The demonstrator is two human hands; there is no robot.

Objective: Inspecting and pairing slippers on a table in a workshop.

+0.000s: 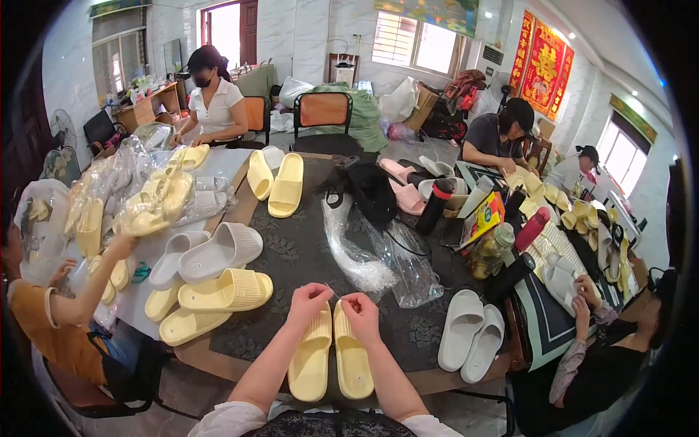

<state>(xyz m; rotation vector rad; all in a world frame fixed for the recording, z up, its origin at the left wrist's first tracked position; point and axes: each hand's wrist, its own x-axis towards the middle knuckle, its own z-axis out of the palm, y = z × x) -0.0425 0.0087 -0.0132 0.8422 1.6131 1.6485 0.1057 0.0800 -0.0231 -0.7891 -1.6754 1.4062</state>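
A pair of yellow slide slippers stands side by side at the near edge of the table, the left slipper (pixel 309 370) and the right slipper (pixel 354 371) with their heels toward me. Over the strap of the left one, my left hand (pixel 309 300) is closed in a pinch. My right hand (pixel 360 315), also pinched, is above the other strap, its fingertips close to those of my left. Whatever lies between the fingers is too small to make out. Just beyond my hands is a bundle of clear thin strands or bags (pixel 354 266).
Grey slippers (pixel 220 251) and yellow slippers (pixel 226 290) are stacked to the left; a grey pair (pixel 461 331) lies right. A black cap (pixel 371 191), a dark bottle (pixel 435 207) and a glass jar (pixel 495 247) stand farther off. Several people handle slippers at neighbouring tables.
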